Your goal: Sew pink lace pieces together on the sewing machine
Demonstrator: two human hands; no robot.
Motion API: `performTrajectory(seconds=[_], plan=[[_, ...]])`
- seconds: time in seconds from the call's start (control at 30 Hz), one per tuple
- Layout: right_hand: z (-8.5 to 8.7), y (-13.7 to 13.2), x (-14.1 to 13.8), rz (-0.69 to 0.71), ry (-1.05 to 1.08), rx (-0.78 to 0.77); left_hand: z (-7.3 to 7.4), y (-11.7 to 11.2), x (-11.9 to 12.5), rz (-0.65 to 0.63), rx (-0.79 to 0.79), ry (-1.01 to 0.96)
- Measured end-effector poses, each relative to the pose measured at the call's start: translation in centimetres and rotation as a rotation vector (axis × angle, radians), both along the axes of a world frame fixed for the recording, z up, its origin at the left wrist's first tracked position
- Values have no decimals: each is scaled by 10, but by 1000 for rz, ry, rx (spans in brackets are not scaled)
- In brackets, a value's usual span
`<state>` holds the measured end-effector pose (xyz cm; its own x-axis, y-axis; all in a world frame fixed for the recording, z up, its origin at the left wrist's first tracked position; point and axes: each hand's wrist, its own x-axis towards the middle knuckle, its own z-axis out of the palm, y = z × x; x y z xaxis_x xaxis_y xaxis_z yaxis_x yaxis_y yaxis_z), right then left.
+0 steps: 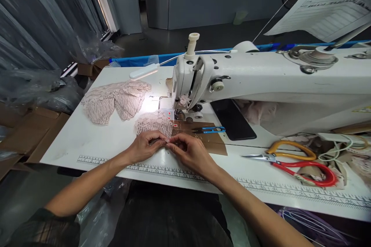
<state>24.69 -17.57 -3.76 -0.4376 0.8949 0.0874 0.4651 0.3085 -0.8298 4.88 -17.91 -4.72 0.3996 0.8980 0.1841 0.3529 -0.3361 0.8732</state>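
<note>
A small piece of pale pink lace (153, 122) lies on the white sewing table (87, 135) just in front of the needle of the white sewing machine (261, 77). My left hand (145, 146) pinches the near edge of this lace, fingers closed. My right hand (189, 151) meets it from the right and pinches the same edge. Both hands rest near the printed ruler (174, 170) along the table's front.
A stack of pink lace pieces (114, 98) lies at the back left. Blue thread snips (210, 129) rest on brown card by the machine. Scissors with red and yellow handles (298, 162) lie at the right. Cardboard boxes (34, 131) and plastic bags stand left of the table.
</note>
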Motion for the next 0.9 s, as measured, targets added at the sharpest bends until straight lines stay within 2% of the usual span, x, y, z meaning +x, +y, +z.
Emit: performTrajectory(seconds=[0.2,0.33,0.4,0.47,0.5,0.53,0.57,0.6,0.67,0.73,0.8,0.9], plan=[[-2,7,8,-69,168,-178,0,-3,1,84,-39,1],[8,1,24,-108,291,-253,2,-4,2,104,-53,14],[18,-6,35,29,261,-307,1,-4,3,99,-66,-11],[29,-12,47,362,145,-454,-1,-4,3,64,-22,-13],[34,-14,53,531,44,-537,-1,-5,3,28,46,11],[37,-14,59,629,-54,-552,-1,-7,3,-24,141,59],[38,-12,63,627,-129,-484,0,-9,2,-86,251,126],[37,-9,66,551,-177,-363,3,-12,0,-149,363,203],[30,0,67,303,-197,-88,10,-17,-4,-256,545,344],[19,9,62,118,-181,101,20,-17,-11,-293,663,425],[8,15,51,57,-160,251,26,-9,-17,-255,759,472],[-4,13,32,133,-160,466,27,17,-22,-139,829,565]])
